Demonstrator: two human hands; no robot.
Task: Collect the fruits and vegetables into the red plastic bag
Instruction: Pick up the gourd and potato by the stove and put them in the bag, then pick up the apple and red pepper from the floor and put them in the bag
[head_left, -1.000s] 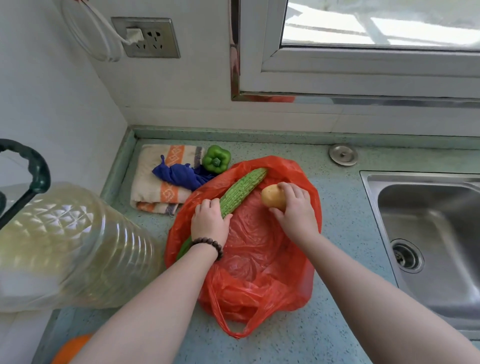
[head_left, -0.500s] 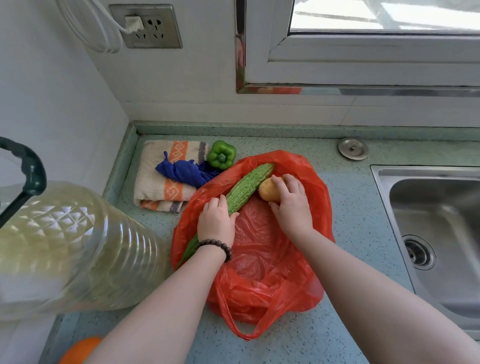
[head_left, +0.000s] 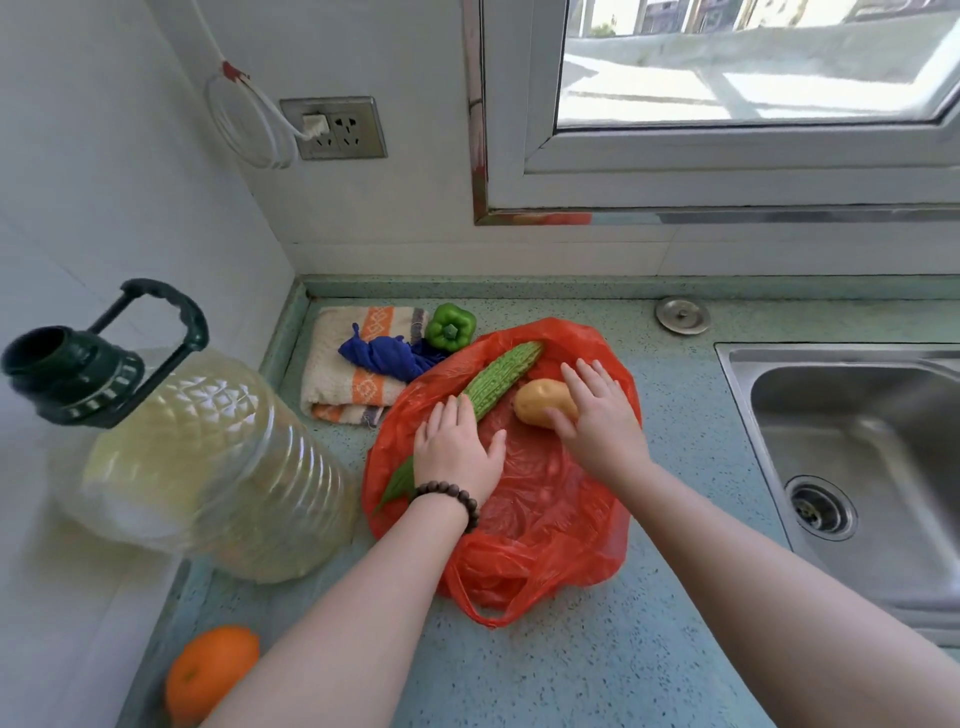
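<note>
A red plastic bag (head_left: 545, 519) lies flat and crumpled on the counter, its handles toward me. On it a long green bitter gourd (head_left: 498, 376) lies diagonally, and my left hand (head_left: 457, 457) rests over its lower half, thumb on one side and fingers on the other. Beside the gourd a potato (head_left: 537, 402) lies on the bag, and my right hand (head_left: 602, 415) covers its right side with the thumb under its near edge. A green bell pepper (head_left: 450, 326) sits just beyond the bag. An orange (head_left: 210, 670) lies at the near left of the counter.
A large jug of oil (head_left: 208, 467) stands left of the bag. A folded towel (head_left: 353, 374) with a blue cloth (head_left: 384, 356) on it lies in the back corner. The steel sink (head_left: 857, 441) is on the right, and a round metal cap (head_left: 682, 315) behind it.
My right hand has lowered the potato onto the bag beside the gourd and its fingers have flattened over it. The view has tilted up and back. My left hand stays on the gourd.
</note>
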